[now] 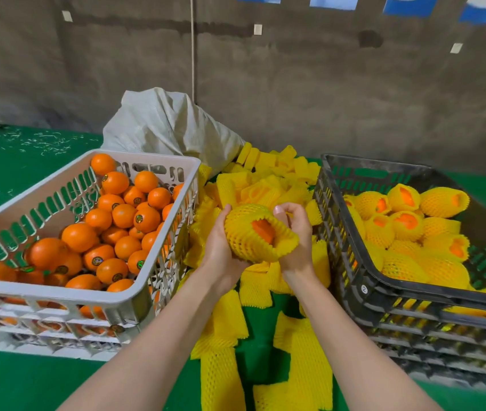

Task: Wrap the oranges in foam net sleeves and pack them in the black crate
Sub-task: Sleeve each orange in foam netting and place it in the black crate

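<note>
Mostly sleeved, the orange (263,229) peeks from its yellow foam net (247,241).

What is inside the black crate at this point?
The black crate holds a pile of sleeved oranges, with peel showing at some open sleeve ends. The pile hides whatever lies beneath it, so the full count cannot be told.

Wall: stained grey-brown wall (324,84); thin pale cord (192,54) hanging down it.
Sack: crumpled pale grey woven sack (164,126), slumped against wall.
Floor: green mat (13,179); white shreds (46,143) scattered far left.
Crate: white slotted plastic crate (57,295), left side.
</note>
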